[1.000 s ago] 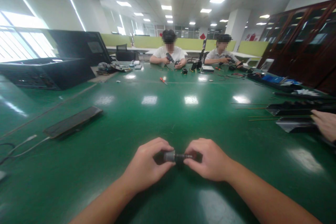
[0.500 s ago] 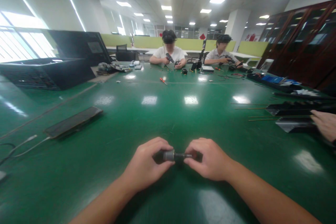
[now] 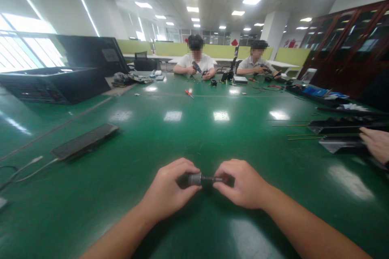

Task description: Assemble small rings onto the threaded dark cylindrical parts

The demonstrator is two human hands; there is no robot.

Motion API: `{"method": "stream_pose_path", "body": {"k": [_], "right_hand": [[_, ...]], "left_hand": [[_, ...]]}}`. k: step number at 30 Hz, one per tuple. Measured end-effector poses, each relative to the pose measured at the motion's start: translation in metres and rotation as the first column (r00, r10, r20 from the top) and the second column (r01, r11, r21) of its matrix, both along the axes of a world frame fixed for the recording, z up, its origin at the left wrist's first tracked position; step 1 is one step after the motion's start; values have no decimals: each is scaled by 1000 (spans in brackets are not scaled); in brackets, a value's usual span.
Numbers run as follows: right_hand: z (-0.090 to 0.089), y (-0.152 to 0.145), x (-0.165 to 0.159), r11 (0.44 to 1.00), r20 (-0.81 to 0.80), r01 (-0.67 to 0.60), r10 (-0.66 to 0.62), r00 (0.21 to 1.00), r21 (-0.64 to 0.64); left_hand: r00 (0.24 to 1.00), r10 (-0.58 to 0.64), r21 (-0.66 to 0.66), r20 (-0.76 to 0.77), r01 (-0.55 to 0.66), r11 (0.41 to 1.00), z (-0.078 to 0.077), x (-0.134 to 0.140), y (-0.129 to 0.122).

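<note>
Low over the near part of the green table, my left hand [image 3: 173, 186] is closed around a grey cylindrical piece [image 3: 195, 179], thumb below and fingers above. My right hand [image 3: 243, 184] is closed, pinching a thin dark rod with a metallic section [image 3: 209, 179] that lines up with the cylinder. A reddish part [image 3: 225, 179] shows inside the right hand's grip. Cylinder and rod lie end to end between the hands; whether they are joined I cannot tell. My fingers hide the outer ends of both.
A dark flat slab [image 3: 86, 141] with a white cable lies left. Behind it stands a black open case [image 3: 54, 85]. An orange-handled tool [image 3: 189, 93] is farther back. Another person's hand [image 3: 375, 143] touches black metal channels [image 3: 343, 143] at right. Two people sit across the table.
Almost nothing has moved. The grey cylinder and my left hand sit very slightly farther left; my right hand keeps its place.
</note>
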State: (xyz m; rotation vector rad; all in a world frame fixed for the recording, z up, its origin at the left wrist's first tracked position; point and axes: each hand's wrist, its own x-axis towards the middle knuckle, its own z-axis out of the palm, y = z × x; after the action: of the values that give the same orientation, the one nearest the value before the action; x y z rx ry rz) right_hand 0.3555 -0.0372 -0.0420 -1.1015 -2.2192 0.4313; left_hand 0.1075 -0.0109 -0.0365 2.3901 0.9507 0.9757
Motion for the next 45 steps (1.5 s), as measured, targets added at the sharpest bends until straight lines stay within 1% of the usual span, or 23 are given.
{"method": "stream_pose_path", "body": {"k": [16, 23, 45], "right_hand": [[0, -1, 0, 1000, 10, 13, -13, 1000, -5], [1, 0, 2, 999, 22, 50, -50, 998, -9], [3, 0, 2, 999, -11, 46, -47, 999, -28]], "left_hand": [[1000, 0, 40, -4, 0, 999, 1, 0, 1], [1000, 13, 55, -4, -13, 998, 3, -3, 2], [1000, 17, 62, -4, -17, 998, 3, -7, 5]]}}
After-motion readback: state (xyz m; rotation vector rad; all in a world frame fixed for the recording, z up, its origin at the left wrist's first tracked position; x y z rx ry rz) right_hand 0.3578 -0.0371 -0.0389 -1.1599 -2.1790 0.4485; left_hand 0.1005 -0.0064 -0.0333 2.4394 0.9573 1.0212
